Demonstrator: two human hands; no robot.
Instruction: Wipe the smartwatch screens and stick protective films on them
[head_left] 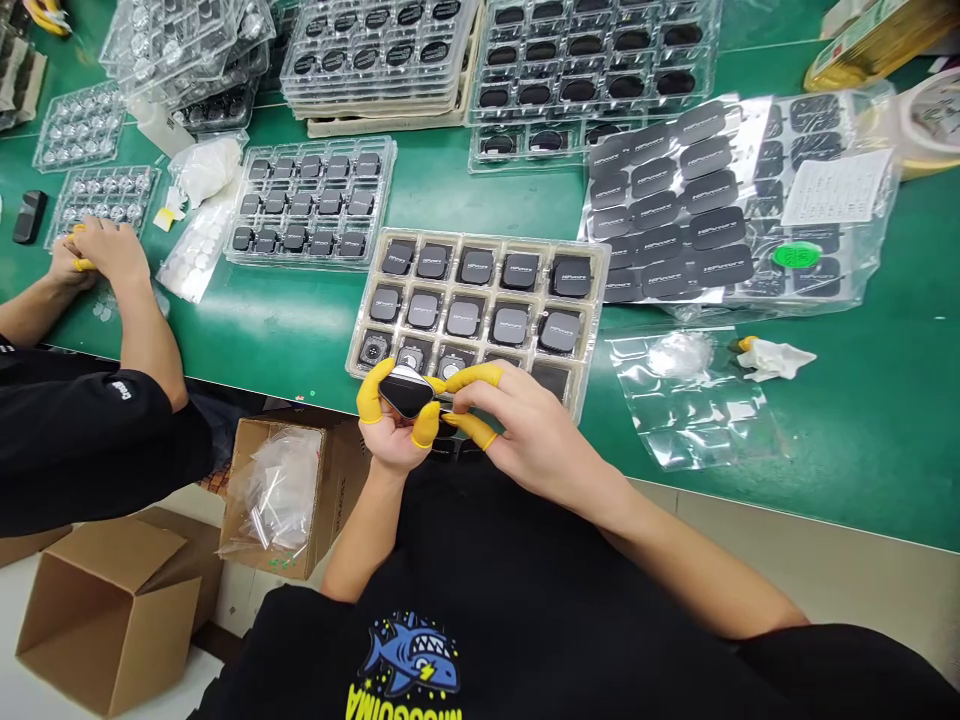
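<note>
My left hand, with yellow finger cots, is closed around a smartwatch case, its glossy black face turned up and catching light. Beside it, my right hand, also in yellow finger cots, pinches at the case's right edge; what lies between those fingertips is too small to make out. Just beyond both hands is a clear tray of square dark watch cases in rows. Most of these carry a dark film with white lettering, while several in the nearest row show bare backs. My hands partly cover that row.
Sheets of dark printed films lie right of the tray, near a crumpled tissue and clear plastic film. Stacked trays stand behind. At left, a co-worker's hands touch another tray. Cardboard boxes sit below the table edge.
</note>
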